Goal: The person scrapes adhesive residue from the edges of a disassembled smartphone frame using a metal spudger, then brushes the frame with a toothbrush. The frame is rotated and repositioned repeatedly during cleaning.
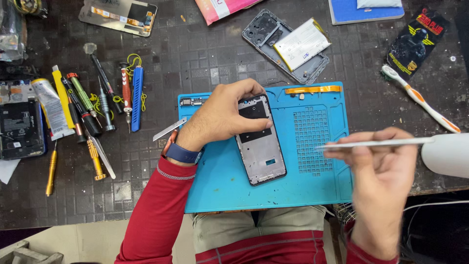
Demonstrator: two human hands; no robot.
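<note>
One phone frame (260,146), dark with a grey metal inner plate, lies upright on the single blue silicone repair mat (312,176), its top end under the left hand (222,115). That hand is spread wide and lies flat over the frame's upper part, thumb across the middle of it, the wrist wearing one dark blue band (183,154) and a red sleeve. The right hand (378,166) hangs over the mat's right edge, well apart from the frame, its fingers pinched narrow on one thin flat metal pry tool (376,143) that points left over the mat's grid of small squares. On the mat's top edge lie one orange flex strip (312,89) and one small circuit board (191,101). Just beyond the mat, one grey back housing (278,46) lies on the dark work table (195,58) with one white battery (302,45) resting on it. One toothbrush (420,99), white and orange, lies to the right, near one black printed packet (415,44). To the left a cluster of hand tools lies in a row: about six screwdrivers (85,105) with mixed handles, one blue pry bar (137,98), one yellow glue tube (61,95) and one white tube (51,110). One black phone part (20,129) lies at the far left, and one display assembly (119,15) at the top.
</note>
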